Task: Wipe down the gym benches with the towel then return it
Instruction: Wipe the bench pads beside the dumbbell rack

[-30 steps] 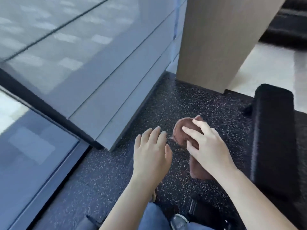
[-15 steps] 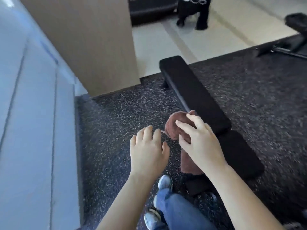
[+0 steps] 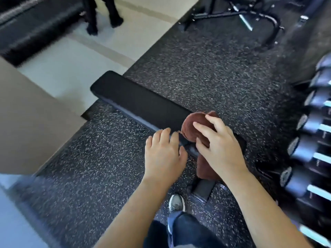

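Note:
A brown towel (image 3: 192, 128) is draped over and gripped by my right hand (image 3: 220, 147), its tail hanging down below the wrist. The hand and towel hover above the near end of a flat black gym bench (image 3: 141, 102) that runs away to the upper left. My left hand (image 3: 163, 156) floats beside the right one, fingers relaxed and straight, holding nothing, just over the bench's near edge.
A rack of dumbbells (image 3: 311, 140) lines the right side. Speckled rubber floor (image 3: 89, 167) surrounds the bench. A beige pillar (image 3: 32, 126) stands at left. Another person's dark legs (image 3: 102, 17) stand on the pale floor beyond. Machine frames (image 3: 250, 17) sit at top right.
My view has swung right from the window wall to the bench and dumbbell rack. Both hands keep their pose, the right still holding the towel, now over the bench's near end.

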{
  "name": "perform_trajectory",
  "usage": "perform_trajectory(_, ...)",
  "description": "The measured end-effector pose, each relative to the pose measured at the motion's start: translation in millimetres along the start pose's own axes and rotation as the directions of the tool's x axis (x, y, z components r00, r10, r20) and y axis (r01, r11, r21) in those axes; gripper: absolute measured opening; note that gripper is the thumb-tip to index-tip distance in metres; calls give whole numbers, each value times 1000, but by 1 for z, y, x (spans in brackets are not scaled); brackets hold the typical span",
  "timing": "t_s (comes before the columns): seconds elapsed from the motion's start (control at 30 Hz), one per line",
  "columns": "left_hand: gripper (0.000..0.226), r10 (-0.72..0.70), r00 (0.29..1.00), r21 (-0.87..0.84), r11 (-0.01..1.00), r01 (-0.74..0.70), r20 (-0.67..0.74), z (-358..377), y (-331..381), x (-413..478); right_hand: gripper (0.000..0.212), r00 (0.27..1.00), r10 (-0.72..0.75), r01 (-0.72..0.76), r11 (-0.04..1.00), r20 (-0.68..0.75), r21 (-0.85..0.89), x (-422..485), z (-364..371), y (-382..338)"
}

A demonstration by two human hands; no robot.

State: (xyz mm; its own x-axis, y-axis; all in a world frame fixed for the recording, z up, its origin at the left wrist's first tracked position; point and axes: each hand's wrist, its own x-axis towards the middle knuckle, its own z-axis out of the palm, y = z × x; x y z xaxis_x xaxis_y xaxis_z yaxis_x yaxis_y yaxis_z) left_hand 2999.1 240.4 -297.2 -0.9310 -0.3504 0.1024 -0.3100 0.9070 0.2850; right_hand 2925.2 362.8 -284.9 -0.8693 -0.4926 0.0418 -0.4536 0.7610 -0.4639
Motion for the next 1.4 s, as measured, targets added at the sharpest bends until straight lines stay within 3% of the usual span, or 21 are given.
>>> perform_trajectory(0.23, 33, 293, 954, -37, 956, -291, 60, 24, 3, 38, 40, 966, 247, -249, 968, -76, -22, -3, 7, 22)
perform_trajectory(0.4, 34, 497, 856, -88, 868, -489, 143, 43, -13, 69, 39, 886, 426, -427, 903, -181, 38, -4, 26, 25)
perform_trajectory(0.5, 32, 617, 770, -128, 787, -604, 164, 56, -27, 92, 39, 803, 542, -543, 837, -246, 71, -2, 44, 20)
perform_trajectory(0.63, 31, 783, 597, -186, 621, -761, 174, 82, -44, 117, 38, 647, 687, -692, 711, -331, 122, -6, 78, 13)
perform_trajectory(0.77, 31, 867, 461, -218, 495, -841, 190, 124, -53, 127, 37, 498, 785, -774, 594, -370, 218, -19, 122, 21)
perform_trajectory(0.9, 27, 894, 382, -265, 437, -860, 233, 184, -50, 121, 37, 394, 841, -803, 511, -370, 307, -38, 175, 46)
perform_trajectory(1.07, 21, 934, 272, -277, 331, -902, 233, 293, -33, 107, 36, 325, 846, -771, 496, -421, 400, -57, 249, 109)
perform_trajectory(1.23, 35, 960, 165, -248, 221, -943, 228, 411, -15, 92, 36, 188, 848, -657, 484, -496, 578, -76, 323, 184)
perform_trajectory(1.3, 40, 973, 108, -224, 154, -962, 204, 454, -7, 89, 37, 122, 835, -610, 489, -537, 624, -80, 352, 217)
perform_trajectory(1.4, 48, 985, 39, -155, 65, -986, 166, 507, 1, 90, 37, -37, 840, -468, 464, -542, 752, -78, 388, 265)
